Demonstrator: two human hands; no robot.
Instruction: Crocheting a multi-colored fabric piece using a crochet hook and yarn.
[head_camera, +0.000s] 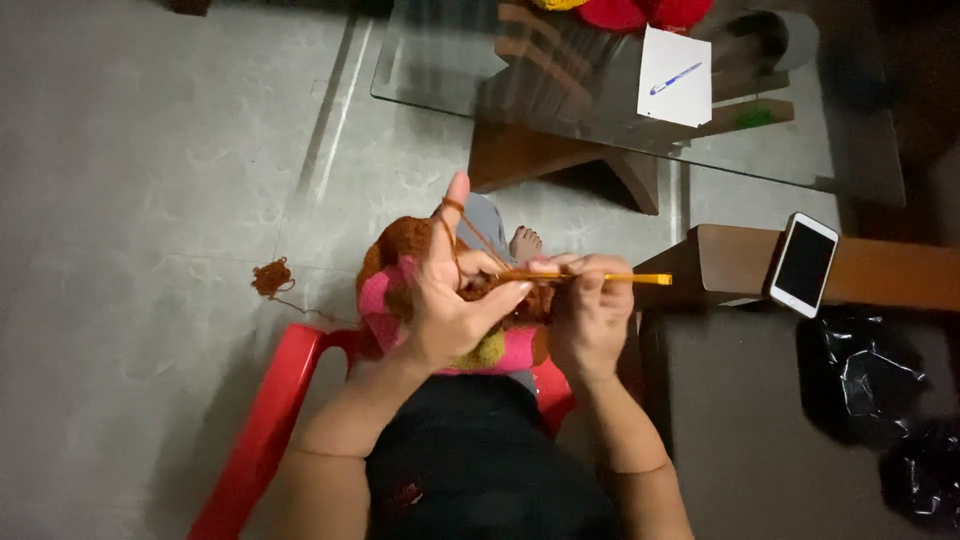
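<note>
The right hand (592, 315) pinches a slim orange crochet hook (590, 277). The left hand (455, 300), its grip pinching fuzzy brown, pink and yellow crochet work (400, 290) on the lap, has brown yarn (470, 235) looped over its raised forefinger.

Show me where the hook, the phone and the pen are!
hook (640, 278), head view, on its yellow handle sticking out past the right hand.
phone (803, 263), head view, on the middle of its dark screen.
pen (675, 78), head view, on its blue barrel, lying on white paper.
</note>
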